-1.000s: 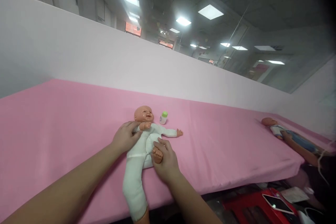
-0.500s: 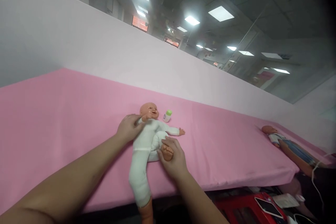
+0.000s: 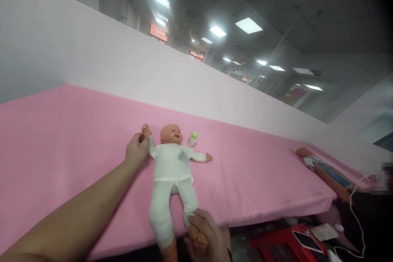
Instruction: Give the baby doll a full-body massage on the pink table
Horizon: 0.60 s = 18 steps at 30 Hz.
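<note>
A baby doll (image 3: 172,163) in a white top and trousers lies face up on the pink sheet (image 3: 251,172), its head toward the wall. My left hand (image 3: 137,147) is closed round the doll's wrist on the left side, holding that arm bent up beside the head. With my right hand (image 3: 208,235) I grip the doll's foot on the right side, near the front edge. The doll's other arm lies stretched out to the right. Close to its head stands a small white bottle (image 3: 192,140) with a green cap.
A second doll (image 3: 322,168) in blue trousers lies at the far right of the sheet. Below the edge are a red plastic stool (image 3: 273,239) and a phone (image 3: 307,240). Part of another person in dark clothing (image 3: 373,217) shows at the right. A white wall (image 3: 123,61) runs behind.
The doll's bent leg has been drawn down straight by my right hand. My left hand has moved the doll's arm from across its chest outward to the left. The view has shifted slightly.
</note>
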Each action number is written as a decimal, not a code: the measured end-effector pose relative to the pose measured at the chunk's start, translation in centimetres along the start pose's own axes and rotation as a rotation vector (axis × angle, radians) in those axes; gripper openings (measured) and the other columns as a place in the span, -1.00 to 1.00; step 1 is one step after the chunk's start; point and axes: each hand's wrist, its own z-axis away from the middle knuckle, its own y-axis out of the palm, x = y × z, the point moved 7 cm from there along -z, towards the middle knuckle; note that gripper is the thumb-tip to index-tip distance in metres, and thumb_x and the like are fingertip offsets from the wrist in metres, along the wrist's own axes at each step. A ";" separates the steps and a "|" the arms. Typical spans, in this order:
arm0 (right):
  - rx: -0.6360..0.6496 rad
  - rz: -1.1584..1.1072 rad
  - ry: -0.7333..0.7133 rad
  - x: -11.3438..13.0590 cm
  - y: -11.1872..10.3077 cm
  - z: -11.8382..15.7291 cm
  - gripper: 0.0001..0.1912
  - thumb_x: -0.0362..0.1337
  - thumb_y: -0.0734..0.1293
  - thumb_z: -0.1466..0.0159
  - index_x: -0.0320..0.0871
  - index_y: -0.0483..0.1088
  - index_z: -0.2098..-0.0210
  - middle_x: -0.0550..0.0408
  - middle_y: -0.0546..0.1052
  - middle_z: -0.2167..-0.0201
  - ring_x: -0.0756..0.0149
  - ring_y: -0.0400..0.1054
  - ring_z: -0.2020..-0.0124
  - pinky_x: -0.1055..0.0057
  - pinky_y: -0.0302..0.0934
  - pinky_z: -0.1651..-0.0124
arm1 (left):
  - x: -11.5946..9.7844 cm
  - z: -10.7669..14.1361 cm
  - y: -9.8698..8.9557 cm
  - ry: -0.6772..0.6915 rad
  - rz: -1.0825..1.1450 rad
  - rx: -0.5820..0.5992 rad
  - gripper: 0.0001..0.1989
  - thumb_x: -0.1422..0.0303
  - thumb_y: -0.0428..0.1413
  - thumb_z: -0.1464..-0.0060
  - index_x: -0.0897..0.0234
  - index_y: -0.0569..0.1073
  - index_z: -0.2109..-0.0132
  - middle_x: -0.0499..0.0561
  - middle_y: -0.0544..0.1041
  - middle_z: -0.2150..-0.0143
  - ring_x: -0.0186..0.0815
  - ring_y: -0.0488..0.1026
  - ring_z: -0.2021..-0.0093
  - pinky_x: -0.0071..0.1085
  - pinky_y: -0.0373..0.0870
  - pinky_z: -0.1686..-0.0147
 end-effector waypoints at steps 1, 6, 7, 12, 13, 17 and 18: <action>0.009 0.003 -0.016 0.1 0.4 0.4 -0.46 -0.33 0.48 -0.10 -0.03 0.48 -0.09 -0.05 0.57 -0.03 0.15 0.62 0.11 0.44 0.56 0.10 | 0.2 -0.1 -0.2 -0.024 0.000 -0.012 -0.72 0.12 0.08 -0.24 0.12 0.48 0.00 0.01 0.63 0.06 -0.13 0.55 0.10 -0.30 0.37 0.20; -0.073 0.010 -0.001 -0.1 0.7 0.9 -0.52 -0.30 0.45 -0.14 -0.04 0.50 -0.07 -0.05 0.59 -0.03 0.12 0.62 0.09 0.40 0.56 0.07 | 0.2 0.0 -0.6 -0.061 0.009 -0.056 -0.65 0.06 0.08 -0.25 0.13 0.47 -0.05 0.06 0.64 0.02 -0.09 0.56 0.11 -0.29 0.40 0.25; -0.087 0.025 0.004 0.0 0.5 0.7 -0.53 -0.29 0.46 -0.13 -0.03 0.51 -0.06 -0.05 0.59 -0.01 0.12 0.62 0.10 0.40 0.56 0.08 | -0.2 0.3 -0.5 -0.031 0.009 -0.047 -0.63 0.04 0.08 -0.26 0.13 0.47 -0.08 0.06 0.64 0.01 -0.08 0.57 0.11 -0.29 0.41 0.24; -0.127 0.096 -0.005 0.9 -1.2 -2.4 -0.56 -0.28 0.48 -0.16 -0.03 0.52 -0.05 -0.06 0.58 -0.04 0.14 0.62 0.10 0.39 0.57 0.06 | -4.1 2.9 1.7 0.406 -0.149 0.128 -0.58 0.04 0.04 -0.28 0.13 0.54 -0.12 0.06 0.66 0.00 -0.07 0.56 0.03 -0.22 0.45 0.06; -0.139 0.076 -0.002 1.1 -1.6 -3.3 -0.58 -0.29 0.47 -0.19 -0.03 0.52 -0.06 -0.07 0.56 -0.07 0.13 0.61 0.05 0.35 0.56 0.00 | -4.9 3.6 2.3 0.520 -0.202 0.168 -0.59 0.07 0.06 -0.28 0.14 0.56 -0.12 0.07 0.65 -0.02 -0.05 0.54 -0.03 -0.19 0.43 -0.02; -0.186 -0.027 0.006 1.0 -2.0 -7.5 -0.63 -0.30 0.43 -0.25 -0.03 0.52 -0.07 -0.11 0.50 -0.15 0.10 0.55 -0.06 0.23 0.52 -0.12 | -6.1 5.6 4.3 0.816 -0.317 0.275 -0.64 0.19 0.07 -0.29 0.08 0.63 -0.11 0.04 0.63 -0.12 -0.05 0.48 -0.14 -0.09 0.32 -0.23; -0.195 -0.044 0.011 0.8 -1.8 -8.5 -0.63 -0.30 0.43 -0.25 -0.03 0.52 -0.06 -0.11 0.50 -0.16 0.09 0.55 -0.07 0.23 0.52 -0.11 | -6.0 5.7 4.6 0.841 -0.329 0.288 -0.64 0.22 0.07 -0.28 0.06 0.63 -0.12 0.03 0.62 -0.14 -0.05 0.47 -0.15 -0.07 0.31 -0.24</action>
